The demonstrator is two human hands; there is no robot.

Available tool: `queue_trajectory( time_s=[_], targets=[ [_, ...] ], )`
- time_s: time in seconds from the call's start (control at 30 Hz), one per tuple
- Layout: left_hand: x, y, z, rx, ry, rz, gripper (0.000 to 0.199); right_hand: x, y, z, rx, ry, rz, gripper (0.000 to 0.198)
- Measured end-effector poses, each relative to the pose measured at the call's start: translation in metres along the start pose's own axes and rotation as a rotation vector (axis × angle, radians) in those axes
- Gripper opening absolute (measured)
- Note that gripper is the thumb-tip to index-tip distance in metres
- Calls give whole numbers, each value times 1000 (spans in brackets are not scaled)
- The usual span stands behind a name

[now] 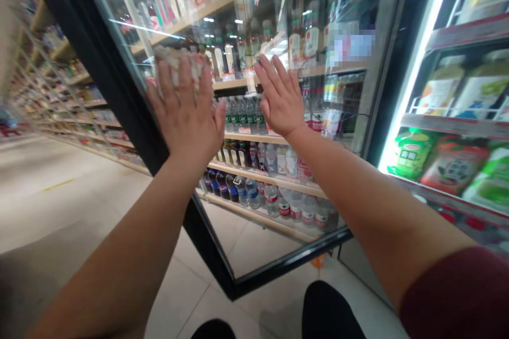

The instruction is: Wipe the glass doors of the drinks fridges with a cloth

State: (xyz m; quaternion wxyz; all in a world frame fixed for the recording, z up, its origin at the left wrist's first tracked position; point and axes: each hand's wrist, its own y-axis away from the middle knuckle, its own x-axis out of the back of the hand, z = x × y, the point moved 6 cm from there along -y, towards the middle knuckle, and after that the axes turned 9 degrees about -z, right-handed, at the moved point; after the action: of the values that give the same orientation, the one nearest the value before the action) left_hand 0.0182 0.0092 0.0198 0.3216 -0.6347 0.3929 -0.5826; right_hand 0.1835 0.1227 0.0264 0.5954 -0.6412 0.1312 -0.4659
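Fingers spread and flat, my left hand (pixel 186 108) presses a pale, patterned, crumpled cloth (pixel 174 59) against the glass door (pixel 278 228) near its black frame edge. The cloth shows between and above the fingers; the rest lies hidden under the hand, and this area is blurred. To the right, my right hand (pixel 282 98) is open, its palm toward the same glass and nothing seen in it. Whether the whole palm touches the pane I cannot tell. The door stands swung open from a lit fridge.
Inside the lit fridge on the right are drink pouches (pixel 453 164) and bottles (pixel 441 85) on shelves. Through the glass appear shelves of bottled drinks (pixel 242 190). A long row of shelving (pixel 71 82) runs along the left. The door's lower corner (pixel 234 288) hangs above the tiled floor, near my feet.
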Motion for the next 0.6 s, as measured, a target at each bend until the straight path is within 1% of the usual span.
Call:
queue_trajectory(
  time_s=[0.03, 0.07, 0.13, 0.17, 0.2, 0.23, 0.33, 0.37, 0.4, 0.43, 0.47, 0.5, 0.57, 0.6],
  targets=[
    [-4, 4, 6, -19, 11, -22, 75, 1, 0, 0, 1, 3, 0, 68],
    [-11, 10, 14, -75, 19, -63, 73, 1, 1, 1, 1, 5, -2, 68],
    [-24, 22, 30, -231, 23, -153, 66, 2, 0, 2, -5, 10, -6, 67],
    [-26, 23, 32, -285, 22, -171, 63, 1, -1, 4, -11, 11, -4, 67],
    [-23, 19, 30, -302, 23, -158, 62, 1, -1, 5, -18, 9, -1, 67],
    [-17, 12, 23, -277, 25, -114, 63, 0, -2, 6, -26, 6, 6, 67],
    [10, -17, -5, -103, 21, 59, 68, -1, -3, 10, -45, -22, 63, 66],
    [14, -21, -9, -61, 15, 92, 70, -2, -3, 12, -44, -41, 92, 66],
    [14, -21, -9, -43, 8, 106, 72, -2, -3, 12, -41, -61, 120, 66],
    [8, -16, -4, -60, 1, 95, 73, -2, -3, 13, -37, -79, 140, 66],
    [-2, -8, 5, -120, -5, 54, 74, -3, -3, 13, -34, -90, 148, 65],
    [-14, 2, 17, -211, -12, -5, 73, -4, -3, 13, -35, -90, 145, 65],
    [-37, 23, 40, -451, -36, -166, 65, -5, -3, 13, -52, -70, 118, 65],
    [-41, 26, 45, -522, -48, -212, 62, -5, -3, 13, -61, -58, 104, 65]
  ],
)
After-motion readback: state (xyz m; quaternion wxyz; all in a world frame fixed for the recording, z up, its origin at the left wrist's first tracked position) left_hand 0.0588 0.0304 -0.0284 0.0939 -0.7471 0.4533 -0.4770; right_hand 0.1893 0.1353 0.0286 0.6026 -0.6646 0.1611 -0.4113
